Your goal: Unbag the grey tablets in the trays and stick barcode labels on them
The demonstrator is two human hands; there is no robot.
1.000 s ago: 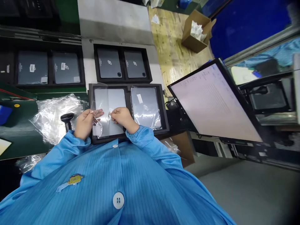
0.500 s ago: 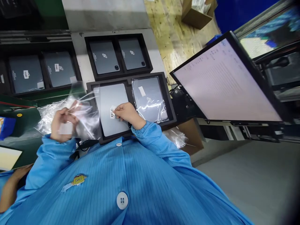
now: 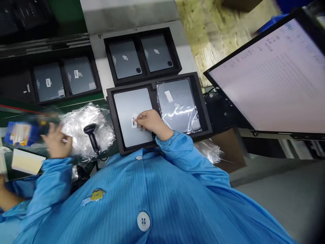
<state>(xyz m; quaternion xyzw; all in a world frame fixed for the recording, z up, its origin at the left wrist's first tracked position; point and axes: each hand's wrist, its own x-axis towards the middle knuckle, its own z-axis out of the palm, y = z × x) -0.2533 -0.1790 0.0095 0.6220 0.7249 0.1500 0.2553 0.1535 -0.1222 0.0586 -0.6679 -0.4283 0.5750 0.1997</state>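
On the flat grey tablet point(image 3: 128, 106) in the black rectangular tray's point(image 3: 114, 115) left recess, the right hand point(image 3: 151, 121) pinches the white barcode label point(image 3: 134, 121), which uneven pulling could crease; whether the blurred left hand point(image 3: 58, 142) holds anything cannot be told.

Blue pinstriped smock point(image 3: 122, 206), silver-grey tablet point(image 3: 125, 106), black tray point(image 3: 199, 101), black-and-white barcode label point(image 3: 133, 121)

The right hand point(image 3: 149, 121) is at the centre of the frame, thumb and forefinger pinched together at the tips and pointing left, the other fingers curled beneath. Its sleeved forearm point(image 3: 177, 145) slopes away to the lower right. At the left of the frame, the left hand point(image 3: 58, 141) is raised and blurred, fingers apart, its forearm point(image 3: 54, 179) rising from the lower left.
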